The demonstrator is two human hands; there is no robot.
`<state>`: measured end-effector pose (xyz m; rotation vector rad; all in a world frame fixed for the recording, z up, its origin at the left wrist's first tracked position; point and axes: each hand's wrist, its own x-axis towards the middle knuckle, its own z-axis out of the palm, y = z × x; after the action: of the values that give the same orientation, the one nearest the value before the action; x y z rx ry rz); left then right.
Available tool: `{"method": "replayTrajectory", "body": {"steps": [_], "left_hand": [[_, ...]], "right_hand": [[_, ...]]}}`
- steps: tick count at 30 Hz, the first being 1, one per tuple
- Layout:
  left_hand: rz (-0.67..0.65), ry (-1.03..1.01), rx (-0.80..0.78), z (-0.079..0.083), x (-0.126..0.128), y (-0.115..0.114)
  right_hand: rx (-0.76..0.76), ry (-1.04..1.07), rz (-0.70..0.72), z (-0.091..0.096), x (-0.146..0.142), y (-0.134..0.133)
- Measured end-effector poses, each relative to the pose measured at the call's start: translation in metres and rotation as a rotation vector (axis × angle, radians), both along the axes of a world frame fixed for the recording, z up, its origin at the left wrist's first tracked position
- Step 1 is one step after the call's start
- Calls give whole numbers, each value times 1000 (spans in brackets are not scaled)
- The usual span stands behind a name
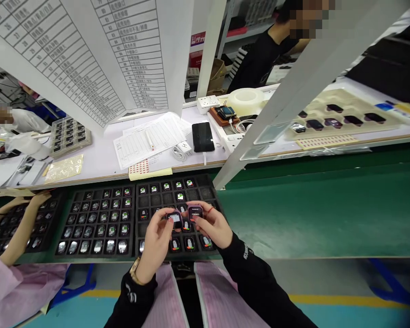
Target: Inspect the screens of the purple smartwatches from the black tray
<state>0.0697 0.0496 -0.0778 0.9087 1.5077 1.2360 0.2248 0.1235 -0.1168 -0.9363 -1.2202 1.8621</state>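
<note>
Between the thumb and fingers of my left hand point(159, 239) is a smartwatch body point(175, 220) with a lit screen. My right hand point(214, 225) grips a second smartwatch body point(195, 212), purplish at the rim, its thumb on the lower part of the display. Both watches are held side by side, above a black foam tray point(152, 199) of square pockets. Several more watches sit in that tray, many with lit screens, such as one watch point(190, 243) near the front. My hands hide part of the tray's middle.
Left of my tray lies another full watch tray point(78, 199); a co-worker's hands point(37, 200) reach over a third tray. On the white shelf behind are a phone point(203, 137), papers point(150, 139) and a tape roll point(246, 98). A slanted metal post point(280, 105) rises right of my tray.
</note>
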Motion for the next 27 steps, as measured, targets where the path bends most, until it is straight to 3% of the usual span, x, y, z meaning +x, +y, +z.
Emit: {"method": "replayTrajectory", "body": {"steps": [6, 16, 18, 20, 24, 27], "left_hand": [[-7, -33, 36, -2, -6, -4], [6, -5, 41, -5, -10, -9], [-15, 9, 53, -1, -12, -13], [-34, 37, 59, 4, -14, -15], [-53, 25, 74, 22, -18, -16], [-58, -47, 130, 41, -23, -20]], "right_hand": [[-73, 14, -1, -7, -6, -4], [18, 122, 103, 4, 5, -10], [64, 131, 118, 19, 10, -12], [159, 110, 124, 45, 15, -17], [594, -35, 103, 105, 30, -48], [779, -214, -48, 121, 40, -81]]}}
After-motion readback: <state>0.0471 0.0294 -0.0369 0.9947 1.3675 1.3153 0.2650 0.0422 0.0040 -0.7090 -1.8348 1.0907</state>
